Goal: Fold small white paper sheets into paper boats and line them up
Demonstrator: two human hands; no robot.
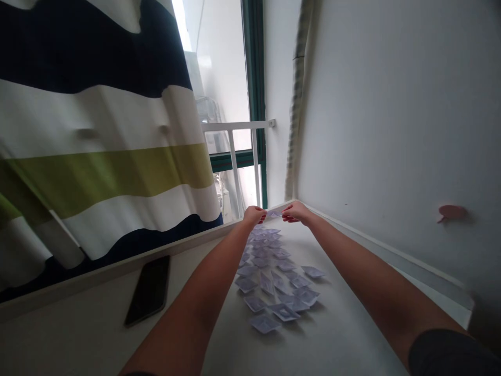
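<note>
"Lilac-white paper, folded into a small boat-like piece (274, 213), sits between your two hands at 12 o'clock, at the far end of the others."

"Which way does its long axis run?"

"Across you, from 9 to 3 o'clock, with one end toward each hand. Your left hand (255, 215) is at its 9 o'clock end, your right hand (296, 212) at its 3 o'clock end; neither looks clearly nearer."

"And your grip?"

"Both hands look pinched, thumb and fingertips nearly together, with the paper's ends caught between them. It's small that far off, so you can't tell how firmly, or whether its underside meets the white table (227, 339)."

"What lies closer to you?"

"Many more paper boats (260, 262), in a long band from 12 down toward 6 o'clock, between your left forearm (209, 282) and right forearm (360, 269). The closest boat (265, 324) lies at the 6 o'clock end; an outlying boat (313, 272) sits at 3 o'clock. Several others touch or overlap."

"Containers?"

"Only the boats look hollow: several turn their folds up, and you can't make out anything laid inside. Beyond your left forearm, at 9 o'clock from the band, a dark phone (148, 290) lies flat, pointing from 7 to 1 o'clock."
</note>
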